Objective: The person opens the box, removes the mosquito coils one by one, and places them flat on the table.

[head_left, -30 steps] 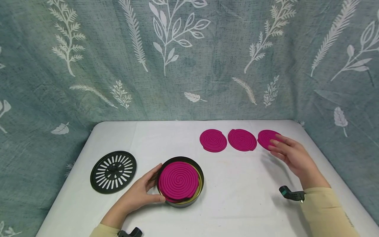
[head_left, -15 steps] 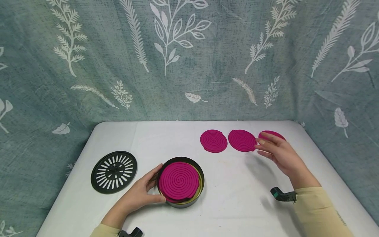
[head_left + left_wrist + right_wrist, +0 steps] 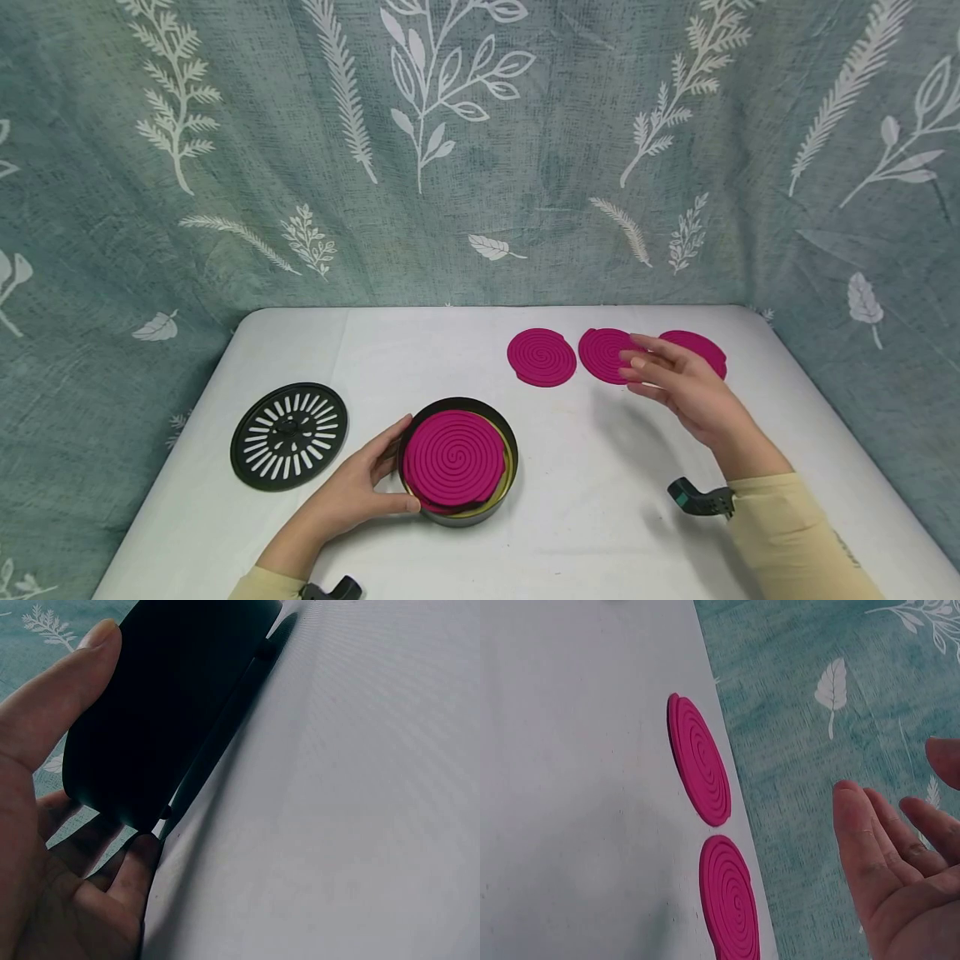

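In the head view my left hand (image 3: 358, 483) grips the left side of a round black mosquito coil holder (image 3: 509, 425). Its thumb is at the near side and the fingers at the far side. Inside lies a magenta mosquito coil (image 3: 453, 458), above a yellowish layer. The left wrist view shows the holder's dark wall (image 3: 157, 697) between thumb and fingers. My right hand (image 3: 686, 392), fingers extended and holding nothing, hovers above the table, partly covering the middle coil (image 3: 600, 354). Two more coils lie beside it, a left coil (image 3: 542, 357) and a right coil (image 3: 697, 346).
A black slotted lid (image 3: 288, 436) lies on the white table (image 3: 570, 500) to the left of the holder. Behind the table's far edge hangs a green leaf-patterned cloth (image 3: 555, 242).
My right hand has moved left from over the right coil to over the middle coil, still holding nothing. My left hand and the holder stay in place.
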Available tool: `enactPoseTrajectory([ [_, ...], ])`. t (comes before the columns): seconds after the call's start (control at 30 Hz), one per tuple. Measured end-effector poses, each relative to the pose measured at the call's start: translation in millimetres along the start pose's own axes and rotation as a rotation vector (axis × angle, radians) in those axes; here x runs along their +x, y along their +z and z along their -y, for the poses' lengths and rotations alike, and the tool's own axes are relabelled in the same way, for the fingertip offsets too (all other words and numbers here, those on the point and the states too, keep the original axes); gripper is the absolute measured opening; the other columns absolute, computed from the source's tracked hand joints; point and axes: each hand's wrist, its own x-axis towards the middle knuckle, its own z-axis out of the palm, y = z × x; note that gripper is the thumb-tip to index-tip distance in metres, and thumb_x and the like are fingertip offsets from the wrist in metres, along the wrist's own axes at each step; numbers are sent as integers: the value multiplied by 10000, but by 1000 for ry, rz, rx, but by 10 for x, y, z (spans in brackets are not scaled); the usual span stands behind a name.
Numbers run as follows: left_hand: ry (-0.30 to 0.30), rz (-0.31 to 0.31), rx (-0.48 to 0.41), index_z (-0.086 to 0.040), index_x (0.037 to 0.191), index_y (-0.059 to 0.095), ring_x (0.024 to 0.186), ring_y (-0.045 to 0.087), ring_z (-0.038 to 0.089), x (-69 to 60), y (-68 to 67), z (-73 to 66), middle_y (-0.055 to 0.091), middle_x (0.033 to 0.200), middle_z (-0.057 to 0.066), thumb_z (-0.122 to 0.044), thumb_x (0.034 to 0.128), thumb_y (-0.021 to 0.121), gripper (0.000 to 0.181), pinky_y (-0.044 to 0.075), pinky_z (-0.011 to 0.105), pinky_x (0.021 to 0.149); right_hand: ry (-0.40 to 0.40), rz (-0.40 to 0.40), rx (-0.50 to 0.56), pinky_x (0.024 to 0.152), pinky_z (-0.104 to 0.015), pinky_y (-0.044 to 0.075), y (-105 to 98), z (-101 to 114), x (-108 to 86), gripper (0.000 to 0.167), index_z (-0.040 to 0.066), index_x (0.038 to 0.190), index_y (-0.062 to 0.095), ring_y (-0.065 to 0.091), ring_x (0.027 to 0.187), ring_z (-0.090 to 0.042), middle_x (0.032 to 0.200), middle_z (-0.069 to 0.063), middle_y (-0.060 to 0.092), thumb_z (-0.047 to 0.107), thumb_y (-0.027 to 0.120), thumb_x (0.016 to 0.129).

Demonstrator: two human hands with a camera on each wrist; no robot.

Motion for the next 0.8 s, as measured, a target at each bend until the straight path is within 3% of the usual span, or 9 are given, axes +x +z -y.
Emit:
enactPoseTrajectory([
  [0.2,1,1,0,-230,1558,321,1423,338,199,0,1,5,381,1542,36,-295,609,955,1143,337,230,1129,22,22,-22,980,-372,538,128,32,7,642,-38,1518,285,634,1141,-218,1403,-163,498,206,592,1009],
  [0.53,0,0,7,-230,1559,320,1423,337,189,4,-2,3,381,1541,27,-333,603,955,1151,337,233,1129,51,46,-36,983,-394,539,317,54,23,650,-4,1508,331,616,1164,-259,1411,-237,474,228,636,983],
  [0.8,-3,2,4,-238,1558,321,1423,337,196,-8,-6,-15,387,1538,34,-312,610,955,1143,336,241,1133,49,90,-28,977,-366,549,484,8,41,592,-20,1480,368,619,1152,-280,1369,-213,529,164,631,983],
])
